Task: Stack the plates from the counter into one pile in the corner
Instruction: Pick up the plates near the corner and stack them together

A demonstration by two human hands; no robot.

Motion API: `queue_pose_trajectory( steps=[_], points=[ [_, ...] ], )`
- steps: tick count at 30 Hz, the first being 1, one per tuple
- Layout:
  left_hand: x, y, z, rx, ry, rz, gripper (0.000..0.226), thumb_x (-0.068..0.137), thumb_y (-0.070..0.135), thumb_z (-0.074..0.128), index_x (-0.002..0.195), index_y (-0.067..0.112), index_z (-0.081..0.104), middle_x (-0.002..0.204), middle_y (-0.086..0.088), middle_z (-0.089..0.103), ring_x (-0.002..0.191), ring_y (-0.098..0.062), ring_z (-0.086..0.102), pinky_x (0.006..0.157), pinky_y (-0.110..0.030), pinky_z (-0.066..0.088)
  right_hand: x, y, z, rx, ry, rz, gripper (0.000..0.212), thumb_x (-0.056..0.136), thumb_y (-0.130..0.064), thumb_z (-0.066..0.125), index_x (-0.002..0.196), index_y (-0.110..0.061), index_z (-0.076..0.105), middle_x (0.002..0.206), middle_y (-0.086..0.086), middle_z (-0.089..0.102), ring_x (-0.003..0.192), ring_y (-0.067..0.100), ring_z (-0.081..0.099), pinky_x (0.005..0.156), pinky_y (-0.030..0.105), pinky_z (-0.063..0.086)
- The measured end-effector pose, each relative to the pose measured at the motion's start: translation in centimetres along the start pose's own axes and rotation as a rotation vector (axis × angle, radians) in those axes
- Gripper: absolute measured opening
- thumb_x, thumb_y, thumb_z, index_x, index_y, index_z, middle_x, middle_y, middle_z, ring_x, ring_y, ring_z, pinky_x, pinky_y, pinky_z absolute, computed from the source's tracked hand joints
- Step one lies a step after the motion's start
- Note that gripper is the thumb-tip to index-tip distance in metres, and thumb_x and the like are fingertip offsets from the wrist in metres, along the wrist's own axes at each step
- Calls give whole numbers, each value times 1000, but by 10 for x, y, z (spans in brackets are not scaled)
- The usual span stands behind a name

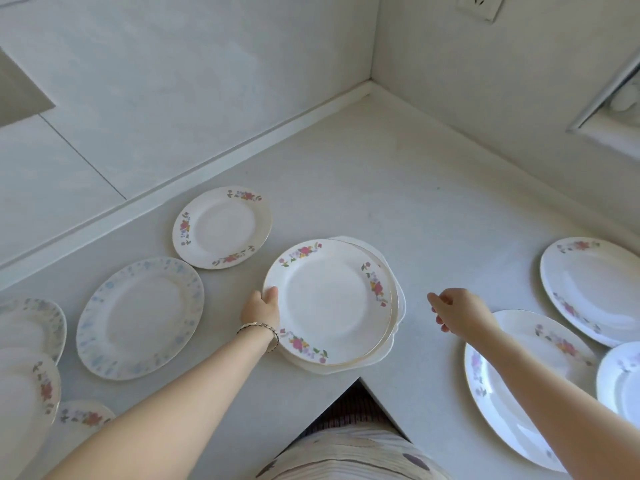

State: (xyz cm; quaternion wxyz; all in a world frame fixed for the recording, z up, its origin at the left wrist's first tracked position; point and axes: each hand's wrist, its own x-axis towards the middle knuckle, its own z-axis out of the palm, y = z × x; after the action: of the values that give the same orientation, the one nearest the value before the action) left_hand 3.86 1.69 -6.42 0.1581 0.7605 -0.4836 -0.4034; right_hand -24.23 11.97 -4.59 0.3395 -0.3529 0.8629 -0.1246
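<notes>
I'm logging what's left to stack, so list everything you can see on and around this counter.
pile: one, white floral, counter centre
small plate: one, white floral, behind-left of pile
blue plates: two, white with blue, left
bottom-left plates: two, white floral, bottom left
right plates: three, white floral, right
socket: one, white, top right
bracelet: one, silver, left wrist
left grip: one, bare, holds pile's rim
right grip: one, bare, empty, above counter

Open table (398, 174): beyond left grip (261, 308) and right grip (457, 313), bare up to the corner walls (207, 81).
Strip between the left grip's pile (329, 303) and the right grip: bare.
Left of left grip: blue-patterned plate (140, 318), small floral plate (221, 226).
Right of right grip: near floral plate (512, 393), far floral plate (595, 289).
</notes>
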Motion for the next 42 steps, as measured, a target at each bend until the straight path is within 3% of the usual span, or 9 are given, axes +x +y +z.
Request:
queue_pose_trajectory(
  steps=[4,6,14,22,28,33,36,38,42],
  points=[
    [4,0,-10,415,-59,149,36,96,35,35,91,3,52,72,-5,51,80,-28,48,70,-29,35,0,-3,2,-22,-5,-17,31,90,-29,45,67,-12,56,60,-2,62,53,13,59,61,27,46],
    [6,3,-13,549,-66,214,44,97,37,33,102,1,57,92,-14,62,85,-31,54,71,-29,37,0,-5,4,-34,-10,-28,31,91,-29,44,70,-10,58,62,-2,63,54,13,60,63,27,47],
    [11,9,-12,820,-173,275,47,99,36,25,114,2,55,115,-17,64,106,-31,60,79,-32,43,2,-11,4,-65,-6,-60,33,92,-31,45,69,-11,59,61,-2,64,55,13,60,68,31,52],
    [14,0,-15,899,-280,290,46,99,42,23,122,8,43,111,-13,63,94,-29,60,74,-34,42,1,-20,12,-126,-52,-73,35,92,-36,45,74,-12,62,69,2,69,70,23,69,72,37,57],
    [43,-10,-55,788,-385,186,43,96,50,26,71,18,39,81,-2,51,78,-22,48,70,-30,36,8,-80,27,-124,-142,-190,34,89,-39,49,58,-24,50,75,3,68,79,28,67,71,36,54],
    [77,-26,-112,728,-218,117,28,95,41,35,87,17,46,84,-1,57,83,-23,52,74,-30,38,33,-175,62,-213,-265,-321,30,87,-48,45,67,-27,51,74,-2,68,71,20,67,67,31,53],
    [92,-33,-136,703,-170,82,24,95,39,34,93,19,47,86,0,57,83,-23,55,73,-29,40,52,-236,89,-156,-286,-337,34,89,-29,47,57,-18,39,53,-2,46,49,17,43,48,25,33],
    [101,-38,-146,687,-159,65,21,95,38,34,93,20,46,85,2,56,83,-22,56,72,-28,41,66,-269,109,-74,-307,-270,36,88,-24,48,56,-16,34,57,1,39,48,16,33,50,25,28],
    [113,-49,-153,630,-147,54,21,96,33,32,95,18,47,68,6,49,67,-18,51,57,-26,35,86,-297,145,200,-398,28,13,89,-15,51,83,-3,55,66,7,49,64,21,52,70,29,51]
  ],
)
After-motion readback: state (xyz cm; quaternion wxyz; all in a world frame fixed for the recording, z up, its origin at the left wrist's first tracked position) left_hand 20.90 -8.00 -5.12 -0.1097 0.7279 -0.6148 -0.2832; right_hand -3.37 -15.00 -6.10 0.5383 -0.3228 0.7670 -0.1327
